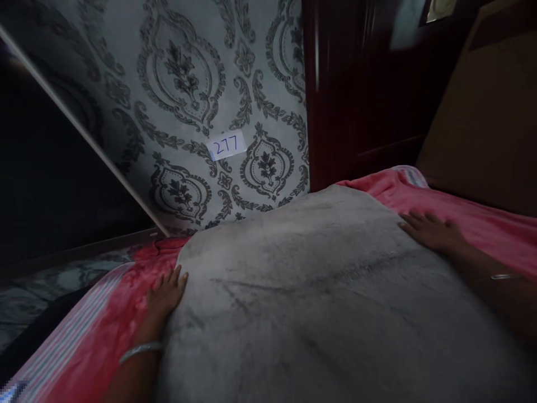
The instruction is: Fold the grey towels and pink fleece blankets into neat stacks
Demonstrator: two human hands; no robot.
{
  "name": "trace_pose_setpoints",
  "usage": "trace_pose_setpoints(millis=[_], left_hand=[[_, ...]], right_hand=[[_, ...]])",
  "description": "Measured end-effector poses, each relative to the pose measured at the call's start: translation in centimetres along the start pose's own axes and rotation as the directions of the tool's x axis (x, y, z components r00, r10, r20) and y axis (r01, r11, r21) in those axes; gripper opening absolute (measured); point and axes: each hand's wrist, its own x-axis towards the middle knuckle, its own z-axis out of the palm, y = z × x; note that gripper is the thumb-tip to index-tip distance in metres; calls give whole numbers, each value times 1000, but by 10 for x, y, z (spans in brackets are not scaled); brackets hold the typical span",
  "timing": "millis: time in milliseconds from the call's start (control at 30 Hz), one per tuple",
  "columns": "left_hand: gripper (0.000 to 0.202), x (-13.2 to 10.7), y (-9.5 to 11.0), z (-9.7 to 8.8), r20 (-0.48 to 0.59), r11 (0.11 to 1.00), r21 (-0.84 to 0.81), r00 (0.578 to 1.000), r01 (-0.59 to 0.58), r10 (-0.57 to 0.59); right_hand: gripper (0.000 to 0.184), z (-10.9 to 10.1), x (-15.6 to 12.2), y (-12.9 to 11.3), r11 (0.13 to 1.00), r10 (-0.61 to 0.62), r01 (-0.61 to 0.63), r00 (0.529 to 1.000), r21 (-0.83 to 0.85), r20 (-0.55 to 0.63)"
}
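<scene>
A grey plush cloth (302, 280), perhaps a blanket, lies spread out flat with a few creases across it. Beneath it is a red cloth (482, 224) that shows on both sides, with a striped border at the left. My left hand (166, 291) rests flat at the grey cloth's left edge, fingers spread, partly over the red cloth. At the right edge, my right hand (432, 230) lies flat with its fingers stretched out. Neither hand grips anything. Both wrists wear a thin bangle.
Behind the cloths stands a wall with patterned grey wallpaper (180, 67) and a paper label (226, 145) reading 277. A dark red door (361, 84) and a brown board or carton (486, 112) are at the right. A dark panel (50, 157) leans at the left.
</scene>
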Motion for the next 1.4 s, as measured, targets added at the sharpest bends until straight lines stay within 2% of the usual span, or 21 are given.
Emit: trace_pose_setpoints(millis=[67, 133, 200, 233, 267, 333, 367, 433, 467, 533, 600, 700, 800, 867, 967, 1067, 1133, 1200, 1267, 1333, 1400], left_hand=[[48, 4, 10, 0, -16, 999, -18, 999, -32, 32], [49, 9, 37, 4, -20, 997, -26, 997, -71, 70], [51, 13, 81, 10, -19, 987, -49, 988, -154, 154], [52, 14, 107, 13, -17, 973, -65, 976, -220, 219], [54, 14, 135, 17, -1, 925, -113, 931, -363, 365], [57, 15, 187, 23, 32, 780, -203, 792, -592, 609], [59, 17, 208, 26, 35, 730, -231, 744, -644, 667], [59, 25, 232, 30, 63, 680, -251, 689, -689, 722], [59, 32, 233, 32, 79, 682, -244, 687, -690, 723], [57, 51, 213, 35, 112, 726, -206, 722, -656, 683], [57, 71, 166, 40, 143, 810, -158, 798, -565, 585], [57, 94, 73, 50, 177, 923, -106, 907, -370, 383], [57, 101, -1, 57, 114, 967, -84, 962, -241, 250], [57, 99, -20, 54, 122, 978, -72, 972, -195, 203], [57, 91, -6, 36, 181, 997, -1, 980, -80, 79], [58, 78, 34, 12, 204, 992, 111, 976, 60, -81], [63, 58, 65, 2, 194, 992, 114, 978, 60, -82], [63, 26, 98, -3, 183, 997, 39, 981, -65, 57], [61, -18, 134, -4, 204, 962, -36, 940, -272, 273], [61, -67, 168, -4, 204, 855, -135, 830, -501, 518], [64, -108, 188, -7, 161, 736, -220, 721, -640, 675]], right_hand=[[59, 2, 1, -11, 999, 39, -38, 997, 19, -66], [58, 5, -5, -53, 1000, 10, -9, 993, 9, -121], [60, 12, -17, -120, 970, -243, 244, 966, 5, -91], [60, 17, -26, -157, 920, -389, 390, 920, 23, -48], [58, 23, -33, -194, 849, -527, 527, 850, 50, -13], [57, 36, -45, -258, 689, -722, 716, 692, 112, 23], [58, 41, -46, -281, 632, -773, 762, 634, 141, 36], [59, 50, -36, -304, 581, -813, 795, 578, 173, 76], [59, 51, -26, -302, 583, -812, 794, 575, 171, 94], [58, 50, 3, -277, 632, -775, 763, 620, 134, 125], [59, 43, 35, -229, 745, -666, 663, 731, 71, 149], [60, 34, 72, -145, 899, -426, 437, 887, -25, 179], [58, 29, 86, -88, 953, -288, 296, 951, -63, 113], [56, 25, 84, -76, 969, -239, 243, 968, -50, 78], [55, 13, 73, -88, 991, -129, 132, 985, -11, 115], [56, -5, 55, -114, 1000, 0, 5, 983, -25, 185], [59, -13, 33, -135, 999, 0, 8, 979, -38, 203], [62, -14, -2, -163, 994, -97, 104, 970, -20, 221], [58, -8, -53, -198, 968, -248, 251, 937, 21, 245], [58, 1, -111, -233, 854, -516, 516, 824, 67, 235], [59, 9, -159, -258, 726, -687, 678, 709, 110, 163]])
